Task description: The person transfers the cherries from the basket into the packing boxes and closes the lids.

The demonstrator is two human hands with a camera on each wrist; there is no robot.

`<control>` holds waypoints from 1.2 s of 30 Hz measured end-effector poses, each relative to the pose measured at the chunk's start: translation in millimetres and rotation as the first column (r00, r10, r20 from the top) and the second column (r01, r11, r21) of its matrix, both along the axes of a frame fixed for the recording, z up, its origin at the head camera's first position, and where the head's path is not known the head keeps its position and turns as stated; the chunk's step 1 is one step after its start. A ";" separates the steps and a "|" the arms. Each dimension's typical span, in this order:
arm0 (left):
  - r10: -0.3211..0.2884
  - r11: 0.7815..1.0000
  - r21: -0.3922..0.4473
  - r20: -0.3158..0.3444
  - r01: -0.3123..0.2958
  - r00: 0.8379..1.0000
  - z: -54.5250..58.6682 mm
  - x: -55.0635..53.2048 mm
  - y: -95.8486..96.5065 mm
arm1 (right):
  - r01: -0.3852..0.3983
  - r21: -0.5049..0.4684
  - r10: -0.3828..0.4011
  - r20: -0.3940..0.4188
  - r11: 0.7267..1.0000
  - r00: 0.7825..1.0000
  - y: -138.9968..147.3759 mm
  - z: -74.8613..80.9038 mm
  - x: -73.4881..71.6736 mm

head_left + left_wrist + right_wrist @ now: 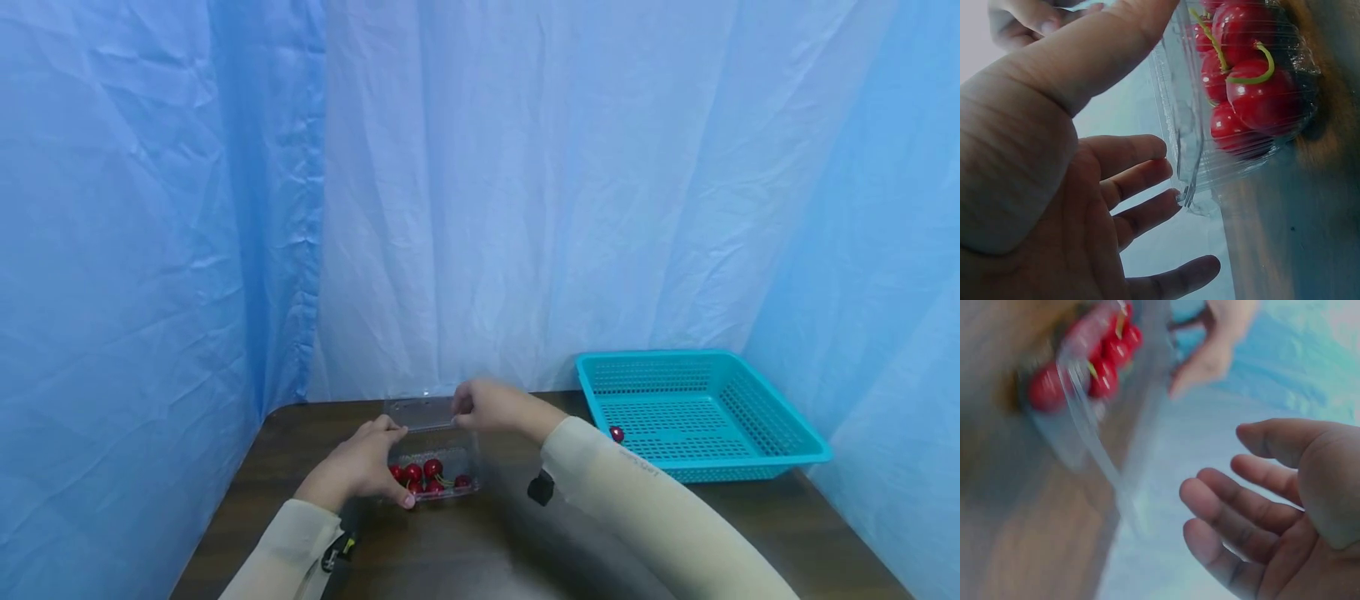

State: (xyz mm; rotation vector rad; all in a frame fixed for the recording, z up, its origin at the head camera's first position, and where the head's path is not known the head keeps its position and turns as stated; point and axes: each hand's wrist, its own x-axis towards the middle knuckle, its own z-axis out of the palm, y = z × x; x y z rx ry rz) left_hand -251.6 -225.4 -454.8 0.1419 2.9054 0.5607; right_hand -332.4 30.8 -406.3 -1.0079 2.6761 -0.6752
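Observation:
A clear plastic box (472,457) with a raised lid (422,413) sits on the table, several red cherries (432,468) with green stems lying inside. My left hand (363,460) holds the box at its left end, thumb by the front edge and fingers toward the back. In the left wrist view the fingertips (1159,150) meet the clear rim near the cherries (1264,94). My right hand (491,406) is at the lid's right edge. Its fingers (1235,512) are loosely bent with nothing between them in the right wrist view, apart from the blurred box.
A turquoise perforated basket (675,462) stands at the right end of the dark wooden table (465,550). One cherry (617,434) lies in its left side. Pale blue curtains (525,200) hang behind and on both sides of the table.

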 end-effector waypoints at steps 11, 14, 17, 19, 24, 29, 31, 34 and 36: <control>0.014 1.000 -0.007 -0.017 -0.014 1.000 -4.1 -3.2 -3.2 | 0.253 -0.020 -0.253 0.025 0.967 0.967 91.7 40.3 -44.6; 0.010 1.000 -0.008 -0.012 -0.010 1.000 -5.4 -3.6 -3.5 | 0.322 -0.017 -0.320 0.059 0.947 0.946 116.8 36.0 -58.2; 0.009 1.000 -0.005 -0.004 -0.009 1.000 -6.0 -4.4 -3.2 | 0.385 -0.008 -0.382 0.087 0.923 0.920 140.6 28.5 -67.8; 0.009 1.000 -0.006 -0.002 -0.009 1.000 -6.0 -5.0 -2.8 | 0.412 0.004 -0.410 0.086 0.911 0.908 155.4 24.7 -72.3; 0.011 1.000 -0.009 -0.008 -0.011 1.000 -4.8 -5.1 -2.9 | 0.454 0.020 -0.454 0.079 0.891 0.887 185.2 14.1 -78.5; 0.011 1.000 0.001 -0.014 -0.011 1.000 -3.0 -3.8 -3.1 | 0.446 0.118 -0.460 0.169 0.887 0.872 207.4 -2.4 -84.0; 0.010 1.000 0.002 -0.016 -0.010 1.000 -2.6 -3.8 -2.8 | 0.419 0.203 -0.456 0.191 0.885 0.869 212.3 -9.5 -84.7; 0.010 1.000 0.004 -0.017 -0.010 1.000 -2.5 -3.6 -2.1 | 0.358 0.306 -0.428 0.202 0.882 0.881 215.2 -16.7 -80.1; 0.011 1.000 0.008 -0.016 -0.011 1.000 -2.5 -3.4 -1.5 | 0.325 0.351 -0.408 0.194 0.878 0.892 215.9 -20.8 -77.7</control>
